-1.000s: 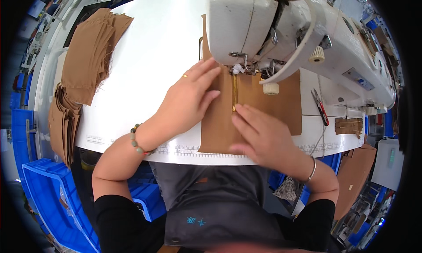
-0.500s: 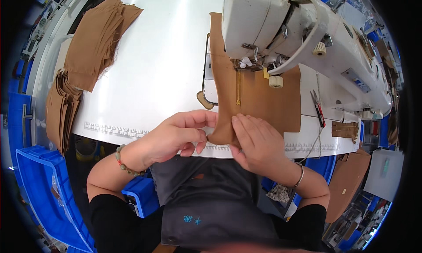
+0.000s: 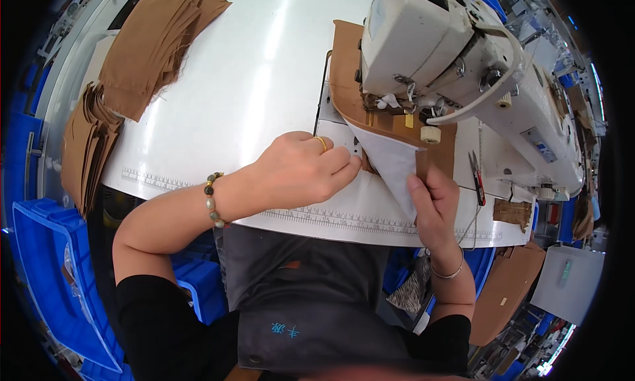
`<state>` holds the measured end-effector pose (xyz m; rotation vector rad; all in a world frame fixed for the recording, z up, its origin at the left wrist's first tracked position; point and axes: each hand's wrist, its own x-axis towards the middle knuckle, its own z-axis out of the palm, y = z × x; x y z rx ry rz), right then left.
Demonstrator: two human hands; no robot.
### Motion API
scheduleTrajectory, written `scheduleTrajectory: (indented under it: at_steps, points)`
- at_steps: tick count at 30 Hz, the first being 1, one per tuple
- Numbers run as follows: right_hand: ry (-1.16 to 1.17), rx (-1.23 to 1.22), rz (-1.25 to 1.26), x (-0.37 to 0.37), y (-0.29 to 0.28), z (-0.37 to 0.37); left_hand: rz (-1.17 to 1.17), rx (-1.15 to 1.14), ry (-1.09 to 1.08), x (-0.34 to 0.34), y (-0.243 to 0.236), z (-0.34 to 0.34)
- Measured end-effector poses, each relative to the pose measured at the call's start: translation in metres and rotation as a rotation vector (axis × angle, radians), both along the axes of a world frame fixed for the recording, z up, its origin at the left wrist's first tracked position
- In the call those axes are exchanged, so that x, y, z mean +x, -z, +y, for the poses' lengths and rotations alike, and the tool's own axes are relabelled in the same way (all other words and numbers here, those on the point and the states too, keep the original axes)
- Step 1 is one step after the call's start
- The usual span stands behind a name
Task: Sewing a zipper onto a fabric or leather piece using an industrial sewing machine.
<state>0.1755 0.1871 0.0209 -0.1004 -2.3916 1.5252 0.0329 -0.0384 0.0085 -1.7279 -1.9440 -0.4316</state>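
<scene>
Right hand [image 3: 436, 206] grasps folded-back flap of brown panel [image 3: 393, 163], white underside showing. Left hand [image 3: 311, 169] curled, fingertips just beside flap; cannot tell whether they pinch anything. Panel lies ahead and leftward of right hand, ahead and rightward of left; long axis seems to run away from person. Right hand nearer, touching. Counts: two hands, one panel, one small brown piece [image 3: 512, 213] at right, one pair of snips [image 3: 477, 182], two brown stacks [image 3: 159, 50] leftward, one sewing machine [image 3: 430, 50] above panel's far part.
</scene>
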Motion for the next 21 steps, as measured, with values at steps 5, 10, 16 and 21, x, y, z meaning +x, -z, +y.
scheduleTrajectory:
  at_steps: [5,10,16,21]
  points:
    - [-0.047,0.012,0.004,0.000,0.002,0.002,0.119,0.088,0.039,-0.001,0.007,0.012]
    - [-0.048,-0.028,-0.004,0.000,0.004,0.002,0.094,0.150,0.062,-0.001,0.009,0.010]
    - [-0.059,-0.025,-0.038,-0.001,-0.001,0.002,0.078,0.078,0.128,-0.002,0.016,0.013]
    - [-0.143,-0.072,-0.080,-0.005,-0.005,0.001,0.044,0.035,0.165,-0.002,0.019,0.010]
